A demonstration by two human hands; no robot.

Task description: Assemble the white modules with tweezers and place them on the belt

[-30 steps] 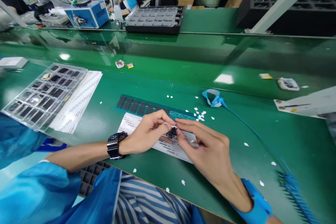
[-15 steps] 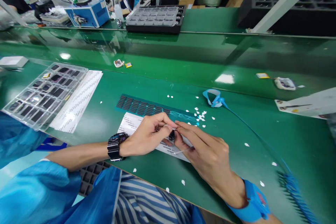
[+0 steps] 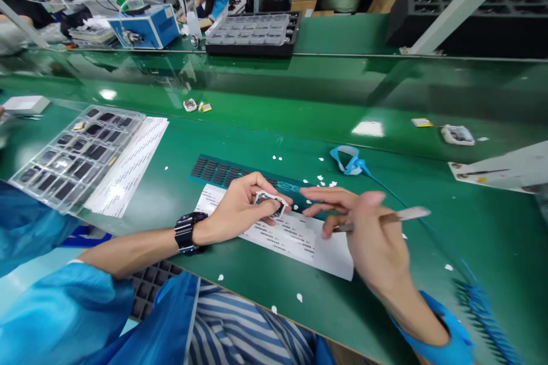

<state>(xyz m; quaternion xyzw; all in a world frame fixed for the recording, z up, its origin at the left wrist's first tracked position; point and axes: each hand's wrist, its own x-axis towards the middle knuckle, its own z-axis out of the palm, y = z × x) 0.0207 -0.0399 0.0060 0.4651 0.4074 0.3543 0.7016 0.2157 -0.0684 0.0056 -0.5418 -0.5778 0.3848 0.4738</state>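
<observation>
My left hand (image 3: 242, 208), with a black watch on its wrist, grips a small silver-framed square part (image 3: 269, 201) just above a white label sheet (image 3: 295, 238). My right hand (image 3: 368, 228) is to the right of it and holds a thin pale strip (image 3: 394, 218) that sticks out to the right. The two hands are apart. A dark blue sheet with rows of black pads (image 3: 231, 174) lies just behind the hands.
A clear tray of dark square parts (image 3: 77, 151) sits at the left on a printed sheet (image 3: 131, 162). A blue wrist strap with cord (image 3: 349, 161) lies at centre right. White scraps (image 3: 325, 182) dot the green bench. A black tray (image 3: 252, 31) and blue device (image 3: 145, 24) stand behind.
My right hand has pulled away to the right with the strip in it. My left hand keeps the part and has turned it, so its silver frame shows.
</observation>
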